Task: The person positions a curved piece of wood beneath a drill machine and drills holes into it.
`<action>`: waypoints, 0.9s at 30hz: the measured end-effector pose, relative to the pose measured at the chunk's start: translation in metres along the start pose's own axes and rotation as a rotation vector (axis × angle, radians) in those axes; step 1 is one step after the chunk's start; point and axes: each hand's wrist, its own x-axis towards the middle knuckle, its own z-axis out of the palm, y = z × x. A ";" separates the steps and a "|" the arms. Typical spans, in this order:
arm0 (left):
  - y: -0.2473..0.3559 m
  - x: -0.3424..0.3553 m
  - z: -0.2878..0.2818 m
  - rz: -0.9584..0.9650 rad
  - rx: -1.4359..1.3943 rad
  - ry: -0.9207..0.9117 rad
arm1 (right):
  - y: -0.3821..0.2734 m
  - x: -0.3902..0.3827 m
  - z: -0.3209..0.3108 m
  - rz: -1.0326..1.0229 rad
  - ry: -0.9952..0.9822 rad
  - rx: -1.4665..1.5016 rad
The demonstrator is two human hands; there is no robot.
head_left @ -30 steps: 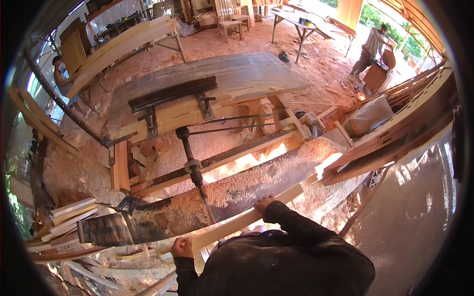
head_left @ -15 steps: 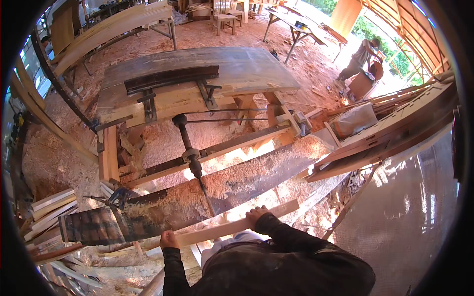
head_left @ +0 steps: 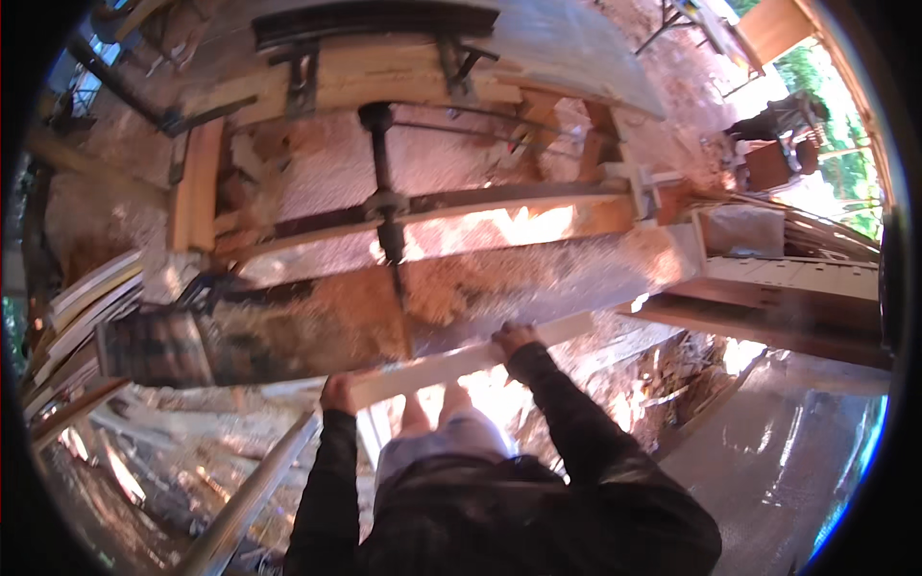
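The view has been tipped downward over the last second: the chairs at the far end have been lost from it, and more of the legs (head_left: 444, 408) is shown. Through that swing the board (head_left: 432, 372) has been kept in both hands. Its left end is gripped by the left hand (head_left: 338, 394), closed around it; farther right, short of the other end, it is gripped by the right hand (head_left: 517, 338), with the fingers laid over the top, though they are blurred.

The gap that was seen half a second ago between the board and the near side of the counter (head_left: 538, 293) has been narrowed. The board is now held along that near edge, in front of the body; whether the counter is touched cannot be told. By this, the board is judged to have been brought back toward the bit (head_left: 401, 312), which is pointed at it from the spindle (head_left: 383, 176); contact there cannot be made out either.

The counter is left strewn with sawdust (head_left: 355, 317). A stack of wood (head_left: 91, 298) is seen at the left, and a co-worker (head_left: 783, 120) at the far right.
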 end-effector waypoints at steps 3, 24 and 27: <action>0.039 0.016 0.035 -0.138 0.010 0.025 | 0.020 0.023 -0.003 0.034 0.042 0.041; 0.053 -0.005 0.047 -0.007 -0.121 0.190 | 0.031 0.039 0.030 -0.009 0.144 0.195; 0.083 -0.002 0.054 -0.008 -0.076 0.202 | 0.047 0.041 0.017 0.028 0.124 0.205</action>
